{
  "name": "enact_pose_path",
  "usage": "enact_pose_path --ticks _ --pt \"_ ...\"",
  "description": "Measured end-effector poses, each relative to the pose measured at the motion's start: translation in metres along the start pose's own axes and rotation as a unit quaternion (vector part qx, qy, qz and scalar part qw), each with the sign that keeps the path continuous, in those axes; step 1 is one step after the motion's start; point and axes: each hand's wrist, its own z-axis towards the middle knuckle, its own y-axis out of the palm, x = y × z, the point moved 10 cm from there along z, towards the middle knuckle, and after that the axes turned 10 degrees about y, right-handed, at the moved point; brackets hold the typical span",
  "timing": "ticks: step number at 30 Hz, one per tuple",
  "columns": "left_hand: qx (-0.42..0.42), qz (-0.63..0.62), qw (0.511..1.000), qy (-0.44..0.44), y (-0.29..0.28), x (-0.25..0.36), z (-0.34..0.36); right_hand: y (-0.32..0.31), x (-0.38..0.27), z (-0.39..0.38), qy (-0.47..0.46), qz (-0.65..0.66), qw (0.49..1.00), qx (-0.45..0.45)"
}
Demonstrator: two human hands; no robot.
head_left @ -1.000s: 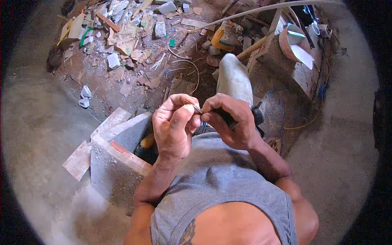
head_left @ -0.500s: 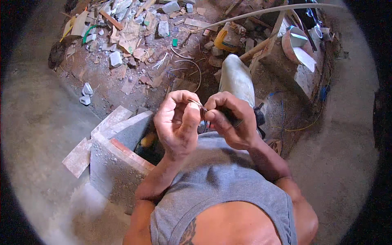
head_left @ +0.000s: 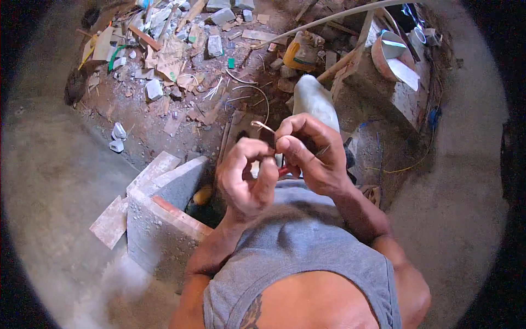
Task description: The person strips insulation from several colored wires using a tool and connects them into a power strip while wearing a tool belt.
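Observation:
My right hand [head_left: 315, 156] pinches a thin wire between thumb and forefinger. The bare, pale copper-coloured end of the wire [head_left: 264, 126] sticks out up and to the left, with its tip bent into a small hook. Beside it, slightly lower, my left hand [head_left: 246, 175] is curled and a little blurred; whether its fingertips grip anything is unclear. A small red piece [head_left: 283, 171] and something dark show between the hands, mostly hidden by the right fingers. Both hands are in front of my grey tank top [head_left: 307, 230].
Rubble and scraps [head_left: 170, 66] cover the dirt floor ahead. Low masonry blocks [head_left: 159, 208] stand to my left. A cut yellow jug [head_left: 300, 52] lies beyond my knee. At far right a round bowl [head_left: 381, 63] rests on a slab. A pale hose [head_left: 339, 17] arches across the top.
My left hand has come off the wire's end and dropped lower. The hooked end now stands free above the right fingertips. A red piece has come into view below.

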Motion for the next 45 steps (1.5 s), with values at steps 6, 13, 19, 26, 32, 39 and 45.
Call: enact_pose_path --ticks 6,13,19,26,32,39,45 --pt "0.058 -0.19 0.98 0.0 -0.018 0.002 0.021 0.006 -0.033 -0.002 -0.176 -0.293 0.939 -0.034" --pt "-0.17 0.119 0.974 0.094 -0.005 0.029 0.039 0.006 -0.048 0.004 -0.166 -0.349 0.92 -0.061" --pt "-0.082 0.108 0.99 0.037 -0.021 0.024 0.037 -0.068 0.026 -0.013 0.123 -0.101 0.985 0.064" --pt "-0.038 0.141 0.987 0.074 -0.013 0.037 0.034 -0.039 0.029 -0.03 0.136 0.105 0.985 0.005" --pt "-0.034 0.113 0.985 0.125 -0.004 0.038 0.027 0.003 -0.012 -0.017 0.144 0.133 0.978 -0.069" --pt "0.011 -0.104 0.988 -0.111 0.004 -0.007 0.002 -0.002 -0.036 -0.007 -0.093 -0.154 0.984 0.0" --pt "-0.017 -0.298 0.92 -0.254 0.022 -0.028 -0.009 -0.011 -0.021 -0.004 -0.045 -0.065 0.997 0.004"
